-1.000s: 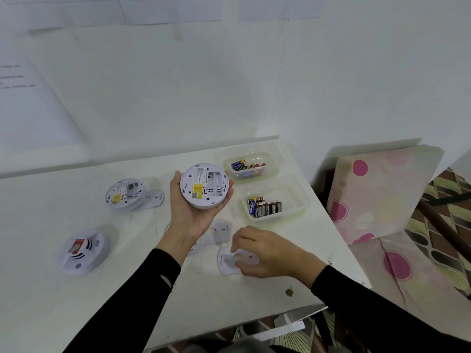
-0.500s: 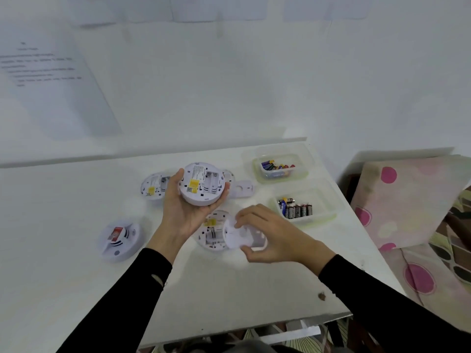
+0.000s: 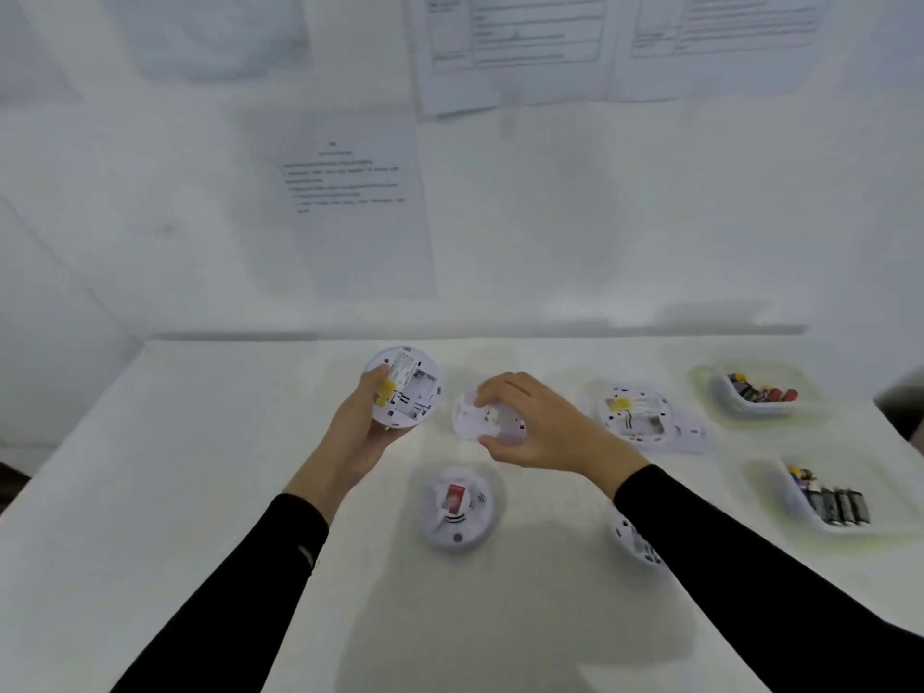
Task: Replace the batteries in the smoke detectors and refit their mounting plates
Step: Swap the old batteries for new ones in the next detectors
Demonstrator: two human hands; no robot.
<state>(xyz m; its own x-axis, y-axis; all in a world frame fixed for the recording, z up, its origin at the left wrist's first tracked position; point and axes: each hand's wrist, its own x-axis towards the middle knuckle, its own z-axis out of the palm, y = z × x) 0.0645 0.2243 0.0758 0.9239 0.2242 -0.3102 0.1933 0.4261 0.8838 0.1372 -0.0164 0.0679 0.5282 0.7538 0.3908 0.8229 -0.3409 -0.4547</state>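
Note:
My left hand holds a round white smoke detector with its back and yellow label facing me, lifted over the table. My right hand grips a white mounting plate just right of that detector, a small gap between them. A third detector lies face up with a red part below my hands. Another detector lies back up to the right on a loose plate. One more detector is partly hidden under my right sleeve.
Two clear tubs with batteries stand at the right: a far tub with mixed cells and a near tub with dark cells. The white table meets a wall with printed sheets.
My view swung left, so everything shifted right in frame. My right hand lifted the mounting plate off the table and brought it up beside the detector in my left hand.

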